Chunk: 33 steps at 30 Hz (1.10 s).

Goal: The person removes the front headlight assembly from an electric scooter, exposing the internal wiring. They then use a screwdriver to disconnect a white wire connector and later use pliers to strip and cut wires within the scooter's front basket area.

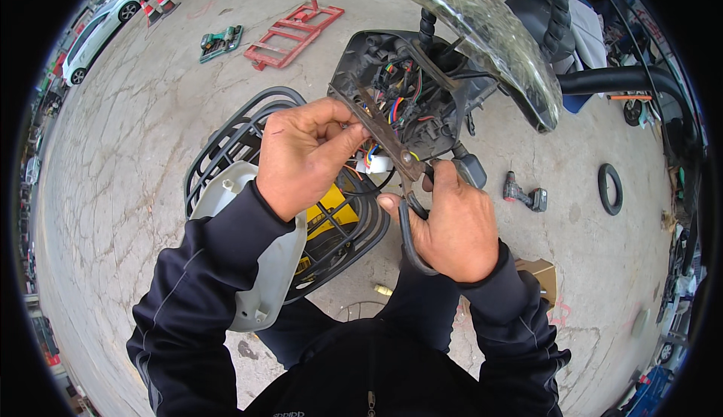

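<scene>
My right hand (pixel 461 225) grips a pair of large rusty scissors (pixel 392 146) by the dark loop handles, the blades slightly apart and pointing up and left. At the blades, my left hand (pixel 305 153) is closed in a pinch between thumb and forefinger; what it pinches is too small to make out. Just below these fingertips hangs a white plug connector (pixel 379 164) with thin wires. Behind the scissors, the opened black front housing (pixel 354 59) of a two-wheeler shows a bundle of coloured wires (pixel 399 100).
A black wire basket (pixel 215 146) with a pale plastic panel (pixel 263 281) sits at left, a yellow item (pixel 331 213) inside. A clear windscreen (pixel 489 33) juts out above right. A cordless drill (pixel 525 192), a tyre (pixel 610 189), a red frame (pixel 294 36) and a tool case (pixel 221 43) lie around.
</scene>
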Each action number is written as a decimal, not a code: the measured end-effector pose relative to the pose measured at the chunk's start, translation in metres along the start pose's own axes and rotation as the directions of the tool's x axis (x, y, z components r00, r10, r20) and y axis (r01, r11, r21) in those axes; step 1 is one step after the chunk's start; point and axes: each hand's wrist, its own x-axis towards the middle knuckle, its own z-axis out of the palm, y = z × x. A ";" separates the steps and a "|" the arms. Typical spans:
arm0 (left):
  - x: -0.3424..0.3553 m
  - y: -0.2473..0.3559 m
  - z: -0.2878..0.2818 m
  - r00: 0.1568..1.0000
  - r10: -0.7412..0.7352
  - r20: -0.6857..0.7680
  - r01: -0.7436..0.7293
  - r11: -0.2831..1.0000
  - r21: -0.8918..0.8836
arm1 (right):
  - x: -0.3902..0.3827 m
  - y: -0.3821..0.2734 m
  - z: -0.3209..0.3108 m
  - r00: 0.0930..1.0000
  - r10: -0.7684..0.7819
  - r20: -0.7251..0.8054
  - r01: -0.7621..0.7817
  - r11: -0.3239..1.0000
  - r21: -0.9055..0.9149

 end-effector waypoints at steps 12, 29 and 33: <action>0.004 0.015 -0.007 0.991 -0.081 0.104 0.070 0.993 0.098 | 0.005 0.005 -0.014 0.991 -0.041 0.128 0.005 0.963 0.269; 0.020 0.025 -0.021 0.938 -0.188 0.290 0.168 0.981 0.092 | 0.019 0.018 -0.034 0.909 -0.118 0.399 -0.060 0.912 0.407; 0.020 0.023 -0.020 0.943 -0.169 0.288 0.154 0.985 0.073 | 0.019 0.021 -0.033 0.897 -0.122 0.424 -0.073 0.907 0.414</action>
